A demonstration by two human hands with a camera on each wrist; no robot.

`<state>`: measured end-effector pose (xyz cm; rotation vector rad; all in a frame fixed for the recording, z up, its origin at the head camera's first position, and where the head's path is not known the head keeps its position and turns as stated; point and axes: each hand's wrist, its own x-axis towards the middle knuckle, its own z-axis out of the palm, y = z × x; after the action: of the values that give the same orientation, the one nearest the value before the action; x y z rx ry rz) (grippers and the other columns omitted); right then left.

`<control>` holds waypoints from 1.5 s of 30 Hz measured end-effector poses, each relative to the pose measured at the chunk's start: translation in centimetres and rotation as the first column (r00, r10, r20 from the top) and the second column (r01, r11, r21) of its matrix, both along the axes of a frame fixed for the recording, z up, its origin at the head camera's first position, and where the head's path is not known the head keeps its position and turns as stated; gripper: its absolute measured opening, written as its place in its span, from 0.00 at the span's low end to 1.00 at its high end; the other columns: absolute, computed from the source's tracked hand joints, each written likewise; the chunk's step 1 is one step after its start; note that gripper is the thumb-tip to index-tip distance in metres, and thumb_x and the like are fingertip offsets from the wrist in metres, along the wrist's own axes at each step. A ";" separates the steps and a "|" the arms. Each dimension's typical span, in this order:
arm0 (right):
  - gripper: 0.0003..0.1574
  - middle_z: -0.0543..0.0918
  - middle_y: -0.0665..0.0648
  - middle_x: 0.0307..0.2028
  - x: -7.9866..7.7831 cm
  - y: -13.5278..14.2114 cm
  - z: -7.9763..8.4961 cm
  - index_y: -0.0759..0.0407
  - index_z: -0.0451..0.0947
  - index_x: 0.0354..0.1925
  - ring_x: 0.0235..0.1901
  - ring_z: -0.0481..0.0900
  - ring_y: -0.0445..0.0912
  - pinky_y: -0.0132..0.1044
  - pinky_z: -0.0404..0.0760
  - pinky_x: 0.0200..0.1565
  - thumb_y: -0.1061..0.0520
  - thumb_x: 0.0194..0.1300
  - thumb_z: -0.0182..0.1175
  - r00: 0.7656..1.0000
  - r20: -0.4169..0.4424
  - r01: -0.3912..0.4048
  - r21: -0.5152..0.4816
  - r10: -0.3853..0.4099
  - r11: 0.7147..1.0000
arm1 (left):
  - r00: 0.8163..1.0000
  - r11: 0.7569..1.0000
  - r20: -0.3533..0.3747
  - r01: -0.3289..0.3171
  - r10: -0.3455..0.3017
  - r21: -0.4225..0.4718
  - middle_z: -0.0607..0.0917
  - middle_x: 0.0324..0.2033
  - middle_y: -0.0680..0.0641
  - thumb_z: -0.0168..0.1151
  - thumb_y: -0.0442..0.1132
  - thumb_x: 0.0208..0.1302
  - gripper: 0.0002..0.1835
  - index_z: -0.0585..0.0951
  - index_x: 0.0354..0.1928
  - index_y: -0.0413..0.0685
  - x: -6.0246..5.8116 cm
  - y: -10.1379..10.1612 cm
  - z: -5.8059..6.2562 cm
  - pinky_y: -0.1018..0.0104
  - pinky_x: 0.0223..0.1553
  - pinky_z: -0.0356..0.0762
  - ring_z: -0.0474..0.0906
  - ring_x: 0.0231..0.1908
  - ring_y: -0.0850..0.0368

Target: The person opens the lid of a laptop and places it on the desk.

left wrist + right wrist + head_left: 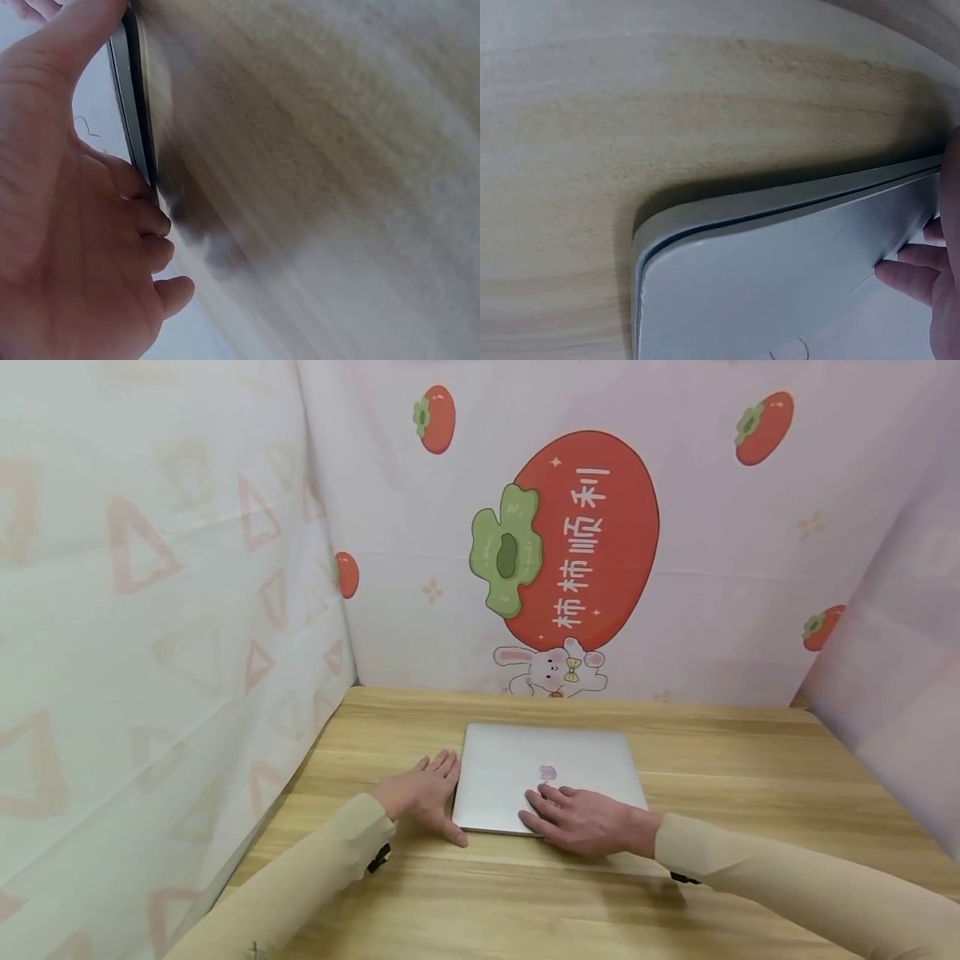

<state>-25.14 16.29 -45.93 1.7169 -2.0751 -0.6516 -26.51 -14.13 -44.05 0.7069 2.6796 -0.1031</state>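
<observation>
A closed silver laptop [502, 768] lies flat on the wooden table, a small pinkish emblem on its lid. My left hand [423, 792] rests along its left side, fingers straight toward the back and thumb near the front left corner. In the left wrist view, the fingertips are right at the laptop's dark side edge [133, 105]. My right hand [585, 822] lies across the front edge, its fingers spread on the lid below the emblem. The right wrist view has those fingers [907, 279] touching the lid, beyond a rounded corner of the laptop [757, 277].
The wooden table [480, 902] extends on all sides of the laptop. A printed cloth [405, 635] with persimmons and a rabbit hangs behind the table. Another patterned cloth [225, 610] borders the left side, and a pale cloth [900, 627] the right.
</observation>
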 end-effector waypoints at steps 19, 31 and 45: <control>0.31 0.73 0.63 0.58 0.7 -1.0 0.6 0.59 0.58 0.65 0.53 0.76 0.54 0.38 0.81 0.41 0.51 0.69 0.48 0.976 -0.212 -0.023 0.150 0.055 0.988 | 1.000 1.000 0.007 0.013 -0.013 -0.006 0.40 0.72 0.40 0.53 0.83 0.33 0.72 0.42 0.71 0.38 -0.1 -0.2 0.1 0.50 0.69 0.39 0.33 0.71 0.48; 0.28 0.75 0.62 0.56 1.2 -1.1 0.8 0.59 0.60 0.65 0.51 0.78 0.54 0.39 0.82 0.38 0.50 0.70 0.45 0.970 -0.231 -0.041 0.145 0.074 0.989 | 1.000 1.000 0.007 0.008 -0.008 -0.011 0.39 0.72 0.41 0.52 0.84 0.32 0.73 0.42 0.72 0.39 -0.1 -0.1 0.1 0.49 0.69 0.37 0.33 0.71 0.49; 0.26 0.77 0.62 0.52 1.1 -1.2 1.1 0.56 0.62 0.64 0.47 0.80 0.53 0.36 0.81 0.31 0.53 0.70 0.41 0.965 -0.232 -0.100 0.105 0.122 0.989 | 1.000 1.000 0.022 0.012 -0.011 -0.026 0.39 0.72 0.40 0.52 0.83 0.35 0.71 0.42 0.72 0.39 0.0 -0.1 0.2 0.48 0.68 0.39 0.32 0.71 0.49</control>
<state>-24.01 15.11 -44.86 1.6971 -1.7966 -0.8844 -26.46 -14.28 -43.81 0.7110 2.6492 -0.1328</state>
